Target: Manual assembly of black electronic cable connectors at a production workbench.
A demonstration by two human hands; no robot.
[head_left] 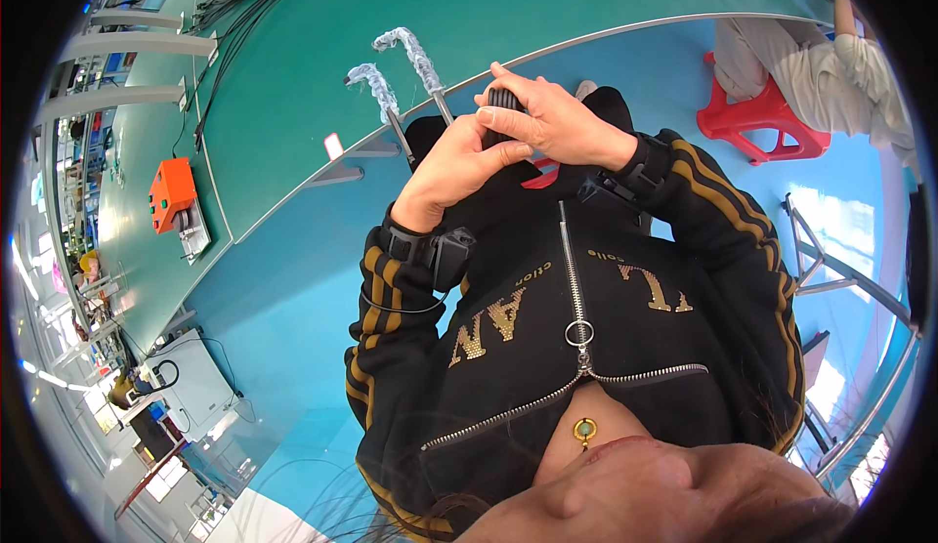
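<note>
A small coil of black cable (504, 105) sits between my two hands, just off the table's front edge. My left hand (452, 169) is closed on its near left side, with the thumb pressed along the bottom. From the right, my right hand (559, 123) wraps the same coil, its thumb across the front and its index finger over the top. The palms hide part of the loops. Just left of my hands, two metal rods (442, 104) stand at the table edge, their bent ends wrapped in clear film.
Long black cables (256, 18) lie across the green table (303, 64) at the far left. An orange box-shaped device (173, 194) stands on the left table section. At right, a person in pale clothes sits on a red stool (762, 125). A metal frame (850, 274) stands near my right elbow.
</note>
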